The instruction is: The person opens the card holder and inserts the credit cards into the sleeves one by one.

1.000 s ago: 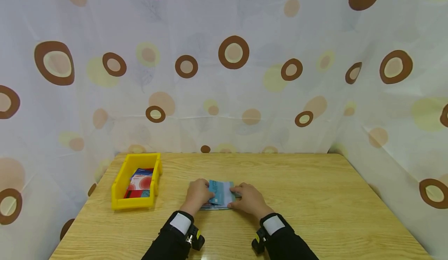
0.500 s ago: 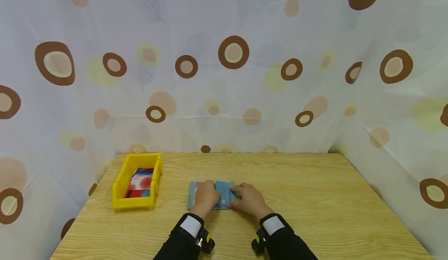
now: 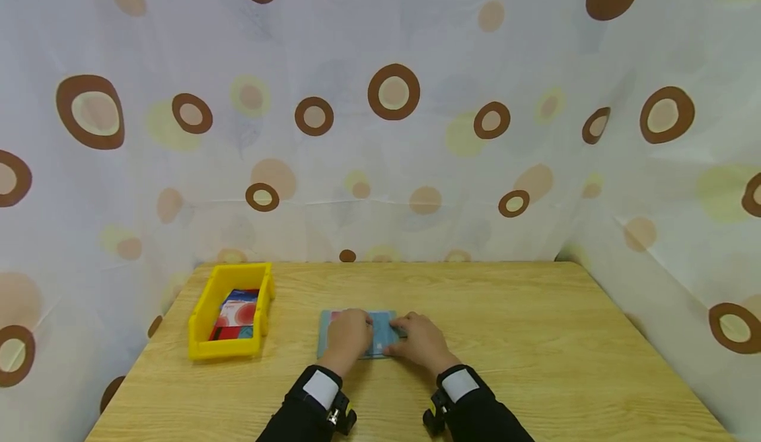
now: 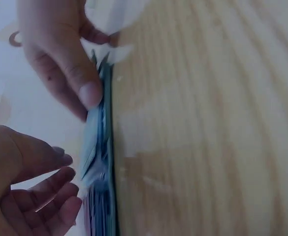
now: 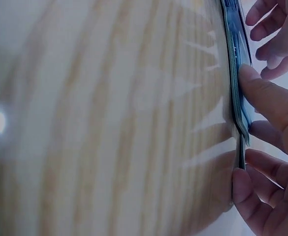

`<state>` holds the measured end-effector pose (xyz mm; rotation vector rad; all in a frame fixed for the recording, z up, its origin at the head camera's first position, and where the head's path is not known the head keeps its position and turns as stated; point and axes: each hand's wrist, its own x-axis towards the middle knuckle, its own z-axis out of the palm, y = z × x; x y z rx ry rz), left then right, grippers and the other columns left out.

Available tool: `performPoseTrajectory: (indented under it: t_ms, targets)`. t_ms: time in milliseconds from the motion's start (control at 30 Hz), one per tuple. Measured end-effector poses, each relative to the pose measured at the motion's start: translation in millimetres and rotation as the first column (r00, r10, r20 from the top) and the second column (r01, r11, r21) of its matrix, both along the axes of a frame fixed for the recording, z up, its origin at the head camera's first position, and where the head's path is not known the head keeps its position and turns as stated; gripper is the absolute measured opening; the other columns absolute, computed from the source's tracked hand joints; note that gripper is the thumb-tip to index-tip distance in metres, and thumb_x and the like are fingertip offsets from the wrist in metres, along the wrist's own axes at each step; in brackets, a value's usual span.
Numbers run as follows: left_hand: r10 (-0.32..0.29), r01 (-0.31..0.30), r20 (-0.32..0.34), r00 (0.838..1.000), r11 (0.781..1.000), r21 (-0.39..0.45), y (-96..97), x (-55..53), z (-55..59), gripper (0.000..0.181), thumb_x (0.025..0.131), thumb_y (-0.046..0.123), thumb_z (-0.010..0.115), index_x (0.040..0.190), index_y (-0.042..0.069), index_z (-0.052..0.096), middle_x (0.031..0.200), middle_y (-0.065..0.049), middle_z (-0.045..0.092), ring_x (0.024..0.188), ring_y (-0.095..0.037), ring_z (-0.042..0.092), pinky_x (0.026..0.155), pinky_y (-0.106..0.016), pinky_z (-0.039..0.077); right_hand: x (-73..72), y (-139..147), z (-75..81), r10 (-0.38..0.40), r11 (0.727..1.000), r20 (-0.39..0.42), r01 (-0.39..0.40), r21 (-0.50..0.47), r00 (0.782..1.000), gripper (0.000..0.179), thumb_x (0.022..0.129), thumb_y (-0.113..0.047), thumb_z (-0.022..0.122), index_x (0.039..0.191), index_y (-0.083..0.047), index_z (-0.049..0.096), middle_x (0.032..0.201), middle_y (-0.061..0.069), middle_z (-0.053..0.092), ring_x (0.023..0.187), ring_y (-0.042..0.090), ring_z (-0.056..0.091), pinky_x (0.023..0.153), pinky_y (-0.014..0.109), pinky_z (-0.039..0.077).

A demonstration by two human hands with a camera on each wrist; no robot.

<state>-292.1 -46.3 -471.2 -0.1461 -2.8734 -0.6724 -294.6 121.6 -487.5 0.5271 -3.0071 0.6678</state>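
An open card-holder booklet (image 3: 324,336) with a pale blue cover lies flat on the table in front of me, a blue leaf (image 3: 380,339) on its right half. In the left wrist view the booklet's edge (image 4: 100,211) shows stacked leaves, the upper ones lifted a little. My left hand (image 3: 348,336) is over the booklet's middle, fingers loosely bent, fingertips just above the leaves and nothing between them. At the right edge my right hand (image 3: 421,341) pinches the booklet, its thumb (image 5: 262,91) pressed on the top leaf and other fingers at the cover's edge.
A yellow bin (image 3: 196,336) stands at the table's left, with several red, white and blue printed cards (image 3: 236,316) in it. The wooden table (image 3: 535,336) reaches back to a patterned curtain (image 3: 380,164), which hangs along the back and both sides.
The left hand has carried a blue leaf rightward onto the booklet's right half and let go of it, uncovering the left half. The right hand has stayed at the right edge.
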Motion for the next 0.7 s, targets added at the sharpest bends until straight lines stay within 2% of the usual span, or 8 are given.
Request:
performPoseTrajectory:
  t_ms: [100, 167, 233, 333, 433, 567, 700]
  targets:
    - [0.004, -0.004, 0.029, 1.000, 1.000, 0.003, -18.8, 1.3, 3.0, 0.014, 0.083, 0.012, 0.070, 0.095, 0.010, 0.077, 0.093, -0.011, 0.070, 0.084, -0.027, 0.066, 0.065, -0.039, 0.054, 0.2, -2.7, 0.1, -0.006, 1.000, 0.030, 0.007, -0.016, 1.000, 0.057, 0.076, -0.044, 0.080, 0.122, -0.012, 0.068, 0.113, 0.011, 0.062, 0.100, 0.031, 0.059, 0.082, 0.047, 0.050]
    - [0.008, -0.006, 0.061, 0.998, 0.999, -0.033, -32.7, 2.4, 4.3, 0.015, 0.082, 0.015, 0.073, 0.095, 0.009, 0.076, 0.090, -0.011, 0.067, 0.085, -0.028, 0.064, 0.068, -0.040, 0.053, -0.2, -4.2, 1.0, -0.008, 1.000, 0.058, 0.010, -0.026, 0.998, 0.056, 0.077, -0.044, 0.079, 0.122, -0.012, 0.068, 0.111, 0.010, 0.062, 0.100, 0.030, 0.059, 0.083, 0.047, 0.050]
    - [-0.001, 0.008, 0.108, 0.994, 0.998, -0.062, -44.2, 4.1, 4.3, 0.026, 0.080, 0.021, 0.077, 0.102, 0.008, 0.074, 0.092, -0.012, 0.066, 0.087, -0.029, 0.062, 0.073, -0.042, 0.052, -1.3, -5.4, 3.2, -0.003, 1.000, 0.077, 0.005, -0.028, 0.997, 0.054, 0.079, -0.044, 0.077, 0.121, -0.011, 0.068, 0.110, 0.011, 0.062, 0.099, 0.030, 0.059, 0.084, 0.047, 0.049]
    - [-0.048, 0.058, 0.161, 0.986, 0.996, -0.060, -54.4, 6.3, 2.1, 0.048, 0.073, 0.030, 0.085, 0.112, 0.006, 0.069, 0.097, -0.015, 0.064, 0.087, -0.029, 0.059, 0.078, -0.044, 0.049, -4.6, -7.3, 7.9, -0.007, 1.000, 0.092, 0.008, -0.007, 0.996, 0.058, 0.080, -0.043, 0.077, 0.124, -0.007, 0.066, 0.108, 0.011, 0.061, 0.099, 0.030, 0.058, 0.086, 0.046, 0.048]
    - [-0.094, 0.101, 0.164, 0.982, 0.994, -0.036, -54.4, 7.8, -0.2, 0.061, 0.067, 0.033, 0.089, 0.116, 0.006, 0.067, 0.099, -0.016, 0.062, 0.087, -0.029, 0.057, 0.081, -0.044, 0.048, -9.5, -10.0, 14.3, -0.015, 1.000, 0.099, 0.013, 0.027, 0.995, 0.068, 0.077, -0.043, 0.080, 0.130, -0.005, 0.060, 0.113, 0.015, 0.059, 0.103, 0.031, 0.057, 0.089, 0.046, 0.048]
    - [-0.111, 0.117, 0.139, 0.984, 0.992, -0.039, -44.1, 9.8, -1.5, 0.057, 0.064, 0.032, 0.090, 0.109, 0.005, 0.068, 0.094, -0.013, 0.062, 0.083, -0.029, 0.057, 0.076, -0.043, 0.048, -16.0, -11.7, 20.5, -0.022, 0.997, 0.132, 0.013, 0.072, 0.991, 0.083, 0.073, -0.042, 0.083, 0.139, -0.004, 0.051, 0.121, 0.021, 0.054, 0.109, 0.035, 0.055, 0.092, 0.048, 0.047]
    - [-0.106, 0.111, 0.115, 0.988, 0.993, -0.042, -31.3, 11.0, -2.3, 0.052, 0.062, 0.031, 0.091, 0.102, 0.005, 0.069, 0.091, -0.012, 0.061, 0.081, -0.028, 0.057, 0.073, -0.041, 0.048, -20.4, -5.4, 22.4, -0.043, 0.994, 0.187, 0.023, 0.110, 0.981, 0.087, 0.071, -0.040, 0.086, 0.140, -0.002, 0.049, 0.122, 0.024, 0.050, 0.110, 0.037, 0.053, 0.091, 0.048, 0.047]
